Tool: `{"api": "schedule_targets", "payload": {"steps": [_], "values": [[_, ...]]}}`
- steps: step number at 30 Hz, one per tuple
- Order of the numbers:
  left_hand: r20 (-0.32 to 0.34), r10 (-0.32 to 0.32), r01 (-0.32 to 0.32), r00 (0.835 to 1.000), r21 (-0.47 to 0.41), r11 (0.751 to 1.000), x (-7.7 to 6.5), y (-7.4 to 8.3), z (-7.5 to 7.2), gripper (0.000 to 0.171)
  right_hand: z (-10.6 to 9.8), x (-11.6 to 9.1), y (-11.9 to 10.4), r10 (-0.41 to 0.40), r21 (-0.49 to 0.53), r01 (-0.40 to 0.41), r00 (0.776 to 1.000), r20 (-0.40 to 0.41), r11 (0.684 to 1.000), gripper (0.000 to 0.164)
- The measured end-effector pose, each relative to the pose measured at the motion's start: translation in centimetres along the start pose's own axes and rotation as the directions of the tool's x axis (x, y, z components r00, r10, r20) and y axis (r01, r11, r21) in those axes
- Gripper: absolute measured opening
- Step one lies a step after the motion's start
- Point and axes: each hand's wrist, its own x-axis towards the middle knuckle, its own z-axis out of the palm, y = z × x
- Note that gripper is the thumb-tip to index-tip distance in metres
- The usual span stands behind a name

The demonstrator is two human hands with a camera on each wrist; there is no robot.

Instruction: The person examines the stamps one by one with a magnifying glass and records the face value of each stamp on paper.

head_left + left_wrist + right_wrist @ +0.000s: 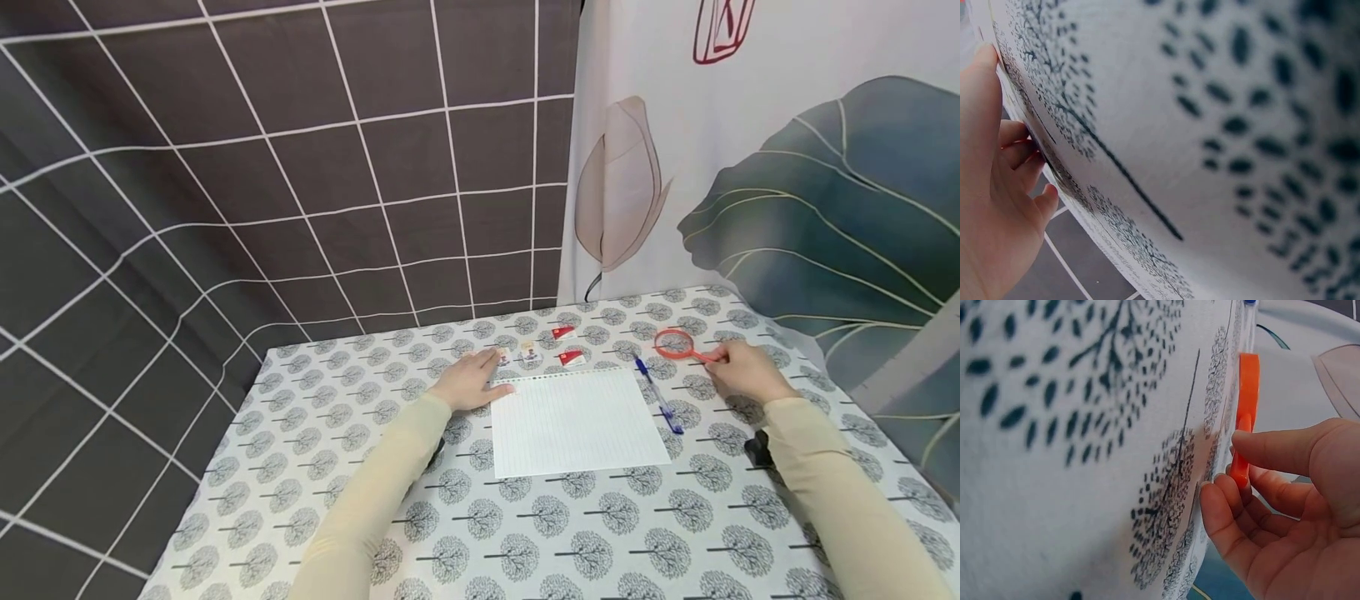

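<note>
My left hand (467, 382) rests at the upper left corner of a lined sheet of paper (573, 425), with its thumb over the corner. Its fingers lie beside a small picture card (504, 357). In the left wrist view the hand (997, 187) shows its thumb apart from loosely bent fingers. On the right side, my right hand (746, 371) pinches the handle of a red-orange magnifying glass (702, 357) between thumb and fingers. The right wrist view shows that magnifying glass (1248, 387) edge-on, low over the tablecloth.
A blue pen (657, 394) lies just right of the paper. Beyond the sheet are another picture card (530, 352) and two red-and-white pieces (572, 358). A tree-print cloth (555, 517) covers the table; a dark checked curtain (405, 167) hangs behind it.
</note>
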Motion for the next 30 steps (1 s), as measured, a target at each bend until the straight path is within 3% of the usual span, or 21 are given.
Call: {"api": "schedule_targets", "payload": {"steps": [14, 30], "values": [[-0.009, 0.006, -0.006, 1.0, 0.0, 1.0, -0.28, 0.05, -0.08, 0.085, 0.08, -0.05, 0.25, 0.025, 0.027, -0.026, 0.999, 0.04, 0.999, 0.02], [0.0, -0.002, 0.002, 1.0, 0.018, 1.0, -0.04, -0.1, 0.0, 0.085, 0.13, 0.4, 0.43, 0.057, -0.015, -0.056, 0.997, 0.045, 0.998, 0.022]]}}
